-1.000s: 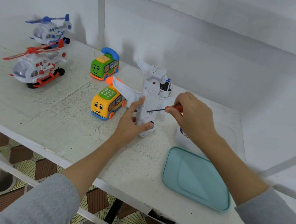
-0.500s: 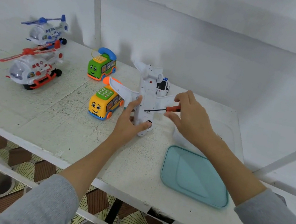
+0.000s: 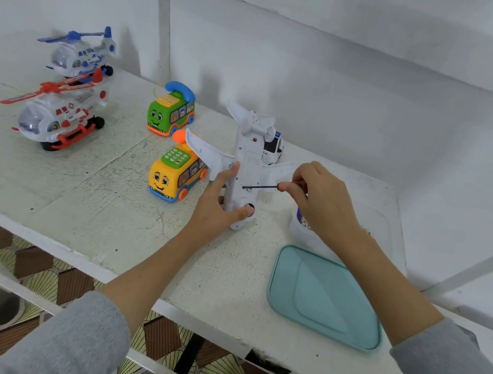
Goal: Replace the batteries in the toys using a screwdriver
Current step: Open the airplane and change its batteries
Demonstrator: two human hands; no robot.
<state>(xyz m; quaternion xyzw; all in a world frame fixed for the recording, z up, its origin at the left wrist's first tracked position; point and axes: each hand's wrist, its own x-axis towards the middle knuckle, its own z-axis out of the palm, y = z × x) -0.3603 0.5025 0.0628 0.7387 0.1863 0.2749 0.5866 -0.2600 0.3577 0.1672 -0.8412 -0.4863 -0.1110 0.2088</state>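
Here, a white table (image 3: 84, 194) is seen from above, with toys set out on it. At the far left, a blue and white helicopter (image 3: 78, 52) is parked by the wall, and a red and white helicopter (image 3: 57, 113) is parked just in front of it. Further right, a green bus (image 3: 170, 114) with a blue phone on its roof is placed near the back, and a yellow bus (image 3: 174, 177) with green buttons on top is placed closer to the front.

Next to the yellow bus, a white toy plane (image 3: 244, 161) is stood up on its nose, with its belly turned to the camera. It is gripped low down by the left hand (image 3: 220, 205), with the thumb pressed on the front and the fingers wrapped round the back. A small white car (image 3: 272, 149) is partly hidden behind the plane.

A screwdriver (image 3: 266, 186) with a thin dark shaft and a red handle is pinched by the fingertips of the right hand (image 3: 323, 198), and its tip is set against the plane's belly. A clear tub (image 3: 300, 225) is half hidden under that hand. A teal lid (image 3: 324, 298) is laid flat near the front right edge
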